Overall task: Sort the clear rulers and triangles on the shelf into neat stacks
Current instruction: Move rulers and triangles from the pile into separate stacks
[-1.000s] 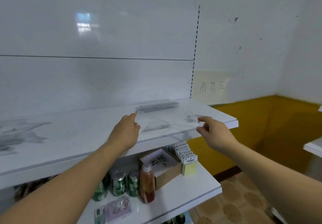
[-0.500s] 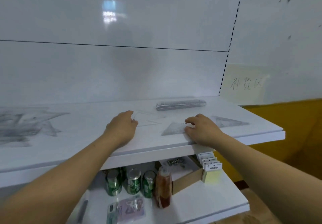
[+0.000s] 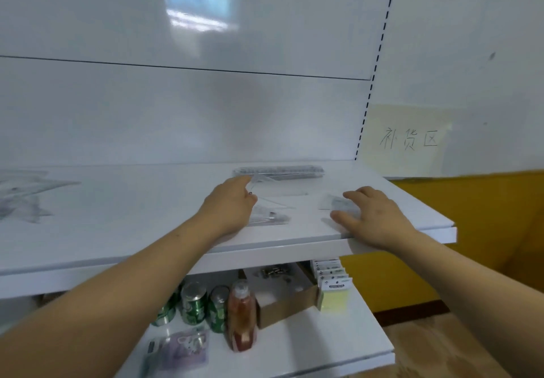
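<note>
**Both hands down on clear plastic at the front of the upper shelf**

Nearest me, my right hand [image 3: 374, 218] lies flat with its fingers spread, pressing a small clear piece [image 3: 335, 203] onto the shelf [image 3: 132, 224]. It is too blurred to tell its shape. My left hand [image 3: 228, 208] covers part of a clear triangle [image 3: 269, 217], but its fingers bend away from me, so I cannot tell whether it pinches or only rests. Against the back panel sits the ruler stack [image 3: 279, 171], and a loose heap [image 3: 26, 198] lies well off to the left. I judge these pieces light, thin, stiff and slick, and hard to lift while flat. I would slide one to the shelf's front edge and take it by a corner.
</note>
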Demonstrator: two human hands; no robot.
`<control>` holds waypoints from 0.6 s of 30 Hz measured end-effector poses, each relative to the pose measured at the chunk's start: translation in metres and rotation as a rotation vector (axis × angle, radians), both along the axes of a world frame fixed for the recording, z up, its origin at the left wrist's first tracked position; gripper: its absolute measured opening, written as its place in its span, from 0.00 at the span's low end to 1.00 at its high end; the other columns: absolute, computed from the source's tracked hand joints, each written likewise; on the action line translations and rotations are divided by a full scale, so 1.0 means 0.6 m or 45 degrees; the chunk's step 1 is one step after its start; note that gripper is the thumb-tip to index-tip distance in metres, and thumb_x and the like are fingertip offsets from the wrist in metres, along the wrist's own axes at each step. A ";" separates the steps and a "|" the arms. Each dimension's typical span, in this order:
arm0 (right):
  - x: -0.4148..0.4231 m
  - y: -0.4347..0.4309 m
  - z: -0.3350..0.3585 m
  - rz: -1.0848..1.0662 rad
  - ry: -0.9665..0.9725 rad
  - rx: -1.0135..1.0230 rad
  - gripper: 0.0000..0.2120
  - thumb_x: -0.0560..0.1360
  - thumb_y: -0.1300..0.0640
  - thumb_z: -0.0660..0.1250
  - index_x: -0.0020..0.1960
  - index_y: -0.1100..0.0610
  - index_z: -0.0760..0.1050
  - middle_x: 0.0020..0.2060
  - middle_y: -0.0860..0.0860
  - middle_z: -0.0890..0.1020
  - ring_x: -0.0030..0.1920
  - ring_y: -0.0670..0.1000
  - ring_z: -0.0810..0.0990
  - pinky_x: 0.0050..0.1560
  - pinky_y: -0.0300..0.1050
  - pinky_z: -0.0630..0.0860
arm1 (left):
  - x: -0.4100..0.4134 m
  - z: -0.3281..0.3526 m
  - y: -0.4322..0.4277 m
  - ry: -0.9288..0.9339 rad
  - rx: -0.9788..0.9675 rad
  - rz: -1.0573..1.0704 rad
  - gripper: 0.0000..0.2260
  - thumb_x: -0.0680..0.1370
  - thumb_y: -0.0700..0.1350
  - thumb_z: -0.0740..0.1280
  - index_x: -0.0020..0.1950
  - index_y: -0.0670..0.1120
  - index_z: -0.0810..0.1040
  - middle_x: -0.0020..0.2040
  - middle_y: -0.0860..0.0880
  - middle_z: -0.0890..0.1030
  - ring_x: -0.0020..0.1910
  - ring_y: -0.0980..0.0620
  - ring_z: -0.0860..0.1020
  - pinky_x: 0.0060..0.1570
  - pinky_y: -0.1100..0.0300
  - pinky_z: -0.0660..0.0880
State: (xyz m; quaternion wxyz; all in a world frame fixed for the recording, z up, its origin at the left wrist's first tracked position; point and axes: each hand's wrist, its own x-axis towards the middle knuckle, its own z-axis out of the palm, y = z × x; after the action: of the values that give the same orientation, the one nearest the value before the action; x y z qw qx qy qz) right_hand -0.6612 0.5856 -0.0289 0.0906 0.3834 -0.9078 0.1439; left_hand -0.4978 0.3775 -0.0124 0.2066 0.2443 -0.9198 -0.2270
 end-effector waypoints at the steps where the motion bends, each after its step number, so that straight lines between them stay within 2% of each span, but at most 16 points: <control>1: -0.021 0.022 0.002 -0.031 -0.030 0.035 0.32 0.75 0.35 0.57 0.73 0.52 0.63 0.71 0.51 0.66 0.70 0.53 0.64 0.68 0.50 0.62 | -0.018 -0.002 0.021 -0.008 -0.003 -0.016 0.20 0.81 0.46 0.57 0.74 0.49 0.63 0.47 0.50 0.75 0.51 0.47 0.75 0.55 0.52 0.73; 2: -0.041 0.043 0.003 -0.061 -0.057 0.073 0.33 0.75 0.34 0.56 0.74 0.52 0.62 0.72 0.52 0.65 0.71 0.53 0.63 0.69 0.50 0.62 | -0.036 -0.004 0.042 -0.026 -0.009 -0.026 0.20 0.81 0.47 0.57 0.74 0.50 0.63 0.47 0.50 0.75 0.51 0.47 0.75 0.56 0.51 0.72; 5: -0.093 0.096 0.002 -0.102 -0.088 0.187 0.36 0.74 0.31 0.52 0.74 0.53 0.61 0.72 0.52 0.65 0.70 0.54 0.64 0.67 0.51 0.64 | -0.093 -0.007 0.106 -0.125 -0.115 -0.012 0.19 0.81 0.48 0.56 0.72 0.48 0.64 0.59 0.47 0.76 0.59 0.45 0.72 0.60 0.47 0.70; 8: -0.122 0.120 -0.009 -0.064 -0.075 0.251 0.38 0.71 0.28 0.45 0.67 0.53 0.67 0.66 0.53 0.71 0.64 0.55 0.70 0.61 0.53 0.70 | -0.142 -0.009 0.159 -0.201 -0.224 0.020 0.15 0.81 0.48 0.55 0.65 0.45 0.69 0.58 0.47 0.74 0.59 0.45 0.72 0.59 0.48 0.69; 12: -0.137 0.125 -0.028 -0.004 0.000 0.239 0.34 0.73 0.30 0.43 0.63 0.54 0.68 0.61 0.53 0.73 0.62 0.54 0.70 0.62 0.53 0.67 | -0.182 -0.017 0.193 -0.321 -0.334 0.133 0.12 0.81 0.49 0.54 0.60 0.45 0.70 0.57 0.46 0.74 0.56 0.45 0.71 0.55 0.50 0.69; 15: -0.143 0.128 -0.036 0.021 0.044 0.196 0.34 0.73 0.30 0.43 0.63 0.54 0.68 0.61 0.53 0.73 0.62 0.54 0.70 0.63 0.53 0.66 | -0.198 -0.027 0.198 -0.428 -0.380 0.205 0.17 0.81 0.51 0.53 0.66 0.45 0.68 0.62 0.44 0.70 0.61 0.44 0.68 0.57 0.49 0.67; 18: -0.144 0.128 -0.041 0.027 0.060 0.178 0.34 0.74 0.30 0.43 0.68 0.51 0.66 0.65 0.53 0.71 0.66 0.55 0.67 0.66 0.54 0.63 | -0.203 -0.031 0.200 -0.423 -0.292 0.212 0.21 0.80 0.56 0.53 0.69 0.47 0.67 0.66 0.45 0.70 0.63 0.43 0.67 0.58 0.49 0.66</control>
State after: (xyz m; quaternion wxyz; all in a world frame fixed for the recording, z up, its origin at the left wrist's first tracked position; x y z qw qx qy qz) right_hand -0.7479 0.6622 -0.0533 0.0833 0.4015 -0.9092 0.0719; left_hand -0.6196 0.4974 -0.0311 0.0965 0.3283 -0.9377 -0.0597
